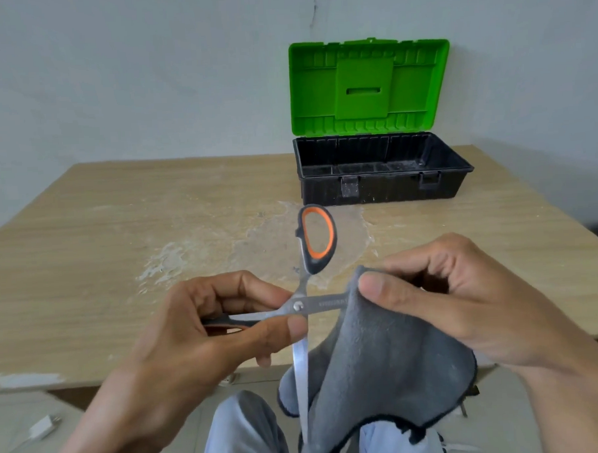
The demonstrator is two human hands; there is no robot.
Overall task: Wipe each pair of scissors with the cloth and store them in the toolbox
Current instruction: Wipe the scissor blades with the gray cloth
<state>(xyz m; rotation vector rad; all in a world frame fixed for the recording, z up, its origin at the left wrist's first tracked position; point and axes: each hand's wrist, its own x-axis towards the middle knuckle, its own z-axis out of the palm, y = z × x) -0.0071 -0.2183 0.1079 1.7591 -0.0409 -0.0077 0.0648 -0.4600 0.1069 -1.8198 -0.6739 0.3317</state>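
Observation:
A pair of scissors (298, 306) with grey and orange handles is spread wide open above the table's near edge. My left hand (206, 329) grips one handle and pinches near the pivot; the other handle loop sticks up and one blade points down. My right hand (454, 295) pinches a grey cloth (379, 366) folded over the other blade, which runs to the right and is mostly hidden. The cloth hangs down over my lap. The toolbox (381, 185), black with a raised green lid, stands open at the back right of the table.
The wooden table (103, 241) has a pale dried stain in its middle. A white wall rises close behind the toolbox. Below the table edge are my knees in light trousers, and a white plug with a cable (42, 427) lies on the floor at lower left.

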